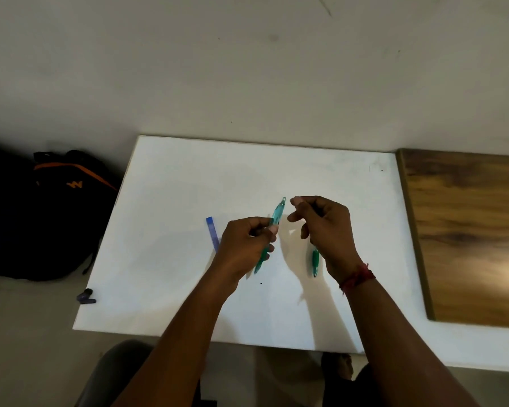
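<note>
My left hand grips a see-through green pen around its middle and holds it tilted above the white board, one end pointing up and away. My right hand is just right of that end, with fingers curled and thumb and forefinger reaching toward it without touching. The lower half of a second green pen sticks out below this hand and appears to be held in its curled fingers. A blue pen lies on the board left of my left hand, partly hidden by it.
A black backpack with orange trim lies left of the board. A small dark blue cap-like piece sits off the board's left edge. A wooden panel borders the board on the right. My knees show below the near edge.
</note>
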